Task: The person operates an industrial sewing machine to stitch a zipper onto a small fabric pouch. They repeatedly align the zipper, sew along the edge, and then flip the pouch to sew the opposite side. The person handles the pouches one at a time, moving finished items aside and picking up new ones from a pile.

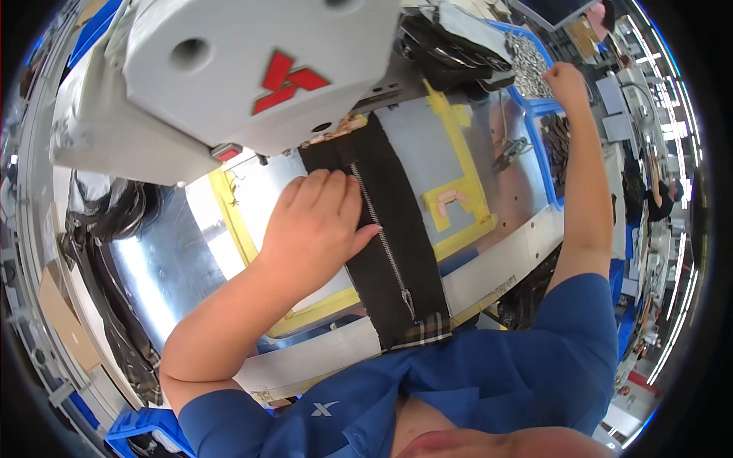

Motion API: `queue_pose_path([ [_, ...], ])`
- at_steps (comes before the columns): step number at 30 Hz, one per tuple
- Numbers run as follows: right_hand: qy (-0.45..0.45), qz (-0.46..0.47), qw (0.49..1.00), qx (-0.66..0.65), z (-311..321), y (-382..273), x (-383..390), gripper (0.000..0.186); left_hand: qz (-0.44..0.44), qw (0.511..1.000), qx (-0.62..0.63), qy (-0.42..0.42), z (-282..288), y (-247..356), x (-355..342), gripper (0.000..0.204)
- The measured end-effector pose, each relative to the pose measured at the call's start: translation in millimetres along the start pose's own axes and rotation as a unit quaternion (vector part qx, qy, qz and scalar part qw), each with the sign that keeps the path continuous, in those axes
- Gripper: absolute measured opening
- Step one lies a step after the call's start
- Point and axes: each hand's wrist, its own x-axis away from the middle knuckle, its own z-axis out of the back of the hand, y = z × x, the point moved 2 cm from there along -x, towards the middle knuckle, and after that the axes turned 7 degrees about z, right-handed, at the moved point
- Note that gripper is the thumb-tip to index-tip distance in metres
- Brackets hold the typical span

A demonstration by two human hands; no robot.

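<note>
- Left hand [317, 217] lies palm down across the left edge of the black cloth strip [405, 221], fingers side by side and lightly bent, thumb spread out toward the right; it is opened fairly flat, pressing rather than gripping
- Its fingertips sit by the upper part of the zip [374, 206], and the thumb tip reaches over the metal teeth lower down
- The left elbow is well bent, the forearm slanting inward from the left above the worktop [168, 237]
- Right hand [566, 82] is far out at the worktop's far right corner, above the right side of the blue tray [532, 141], just beside the silver metal pieces [528, 65]; its fingers curl inward, but I cannot tell how tightly it is closed or whether it has hold of anything
- The right arm stretches away from the body, its forearm rising steeply along the worktop's right end
- The black cloth strip runs from the near edge of the worktop, where a plaid band [431, 330] crosses its end, back to beneath the pale machine head [259, 69]
- The zip's slider [408, 296] is toward that near edge
- Yellow tape [458, 153] lines the worktop on both sides of the strip, and a black bundle [458, 53] lies at its far edge, left of the tray
</note>
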Motion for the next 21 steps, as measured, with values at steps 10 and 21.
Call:
queue_pose_path([
  [10,-0.2,0.327,0.772,-0.507,63.5,-279.4,122.0,0.015,0.024,1.0,0.018,0.009,-4.4,-1.6,2.3,0.069],
  [21,-0.097,0.421,0.791,-0.434,24.7,-331.7,141.3,0.013,0.048,0.998,0.026,0.013,-2.8,-2.7,2.3,0.081],
])
